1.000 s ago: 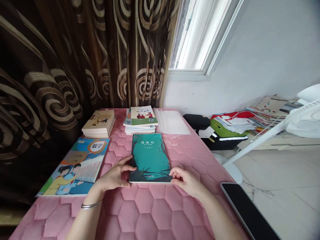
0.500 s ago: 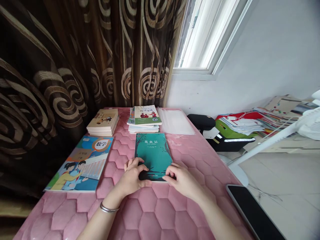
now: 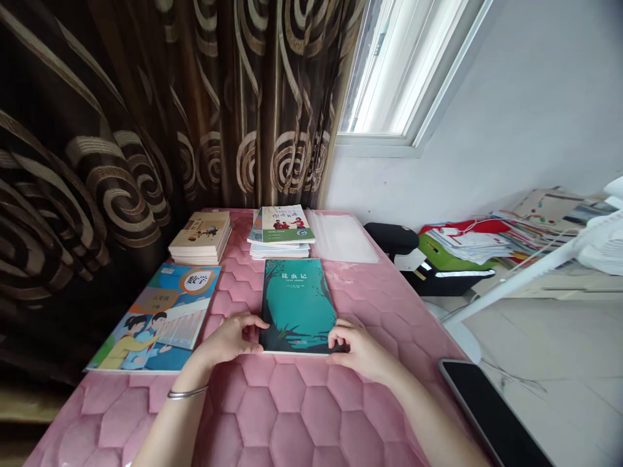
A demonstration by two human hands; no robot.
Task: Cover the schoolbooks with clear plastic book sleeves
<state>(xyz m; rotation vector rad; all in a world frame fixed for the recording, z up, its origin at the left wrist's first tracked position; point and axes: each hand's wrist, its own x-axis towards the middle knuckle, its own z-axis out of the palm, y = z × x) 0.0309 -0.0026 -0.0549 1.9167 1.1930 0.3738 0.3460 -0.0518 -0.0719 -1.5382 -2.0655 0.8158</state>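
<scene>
A green book [image 3: 299, 301] with dark plant drawings and white Chinese lettering lies flat in front of me. At its lower left edge, my left hand [image 3: 237, 337] grips it, index fingertip on the cover and thumb by the corner. My right hand [image 3: 357, 347] has bent fingers at the lower right corner, the thumb along the near edge. To the left lies a blue maths textbook [image 3: 160, 318], apart from my left hand. A silver bangle [image 3: 187, 394] circles my left wrist.
Behind the green book stands a stack of books [image 3: 282, 230]; a stack of tan books [image 3: 200, 238] is farther left. Clear plastic sheets [image 3: 343, 238] lie at the back right. A dark-screened tablet [image 3: 491, 412] rests on the pink padded table cover's [image 3: 302, 408] right edge, near a white fan [image 3: 525, 269].
My left hand has slid left from the cover's lower part to the book's left edge. My right hand has shifted slightly right and down at the corner. The book stays nearly in place.
</scene>
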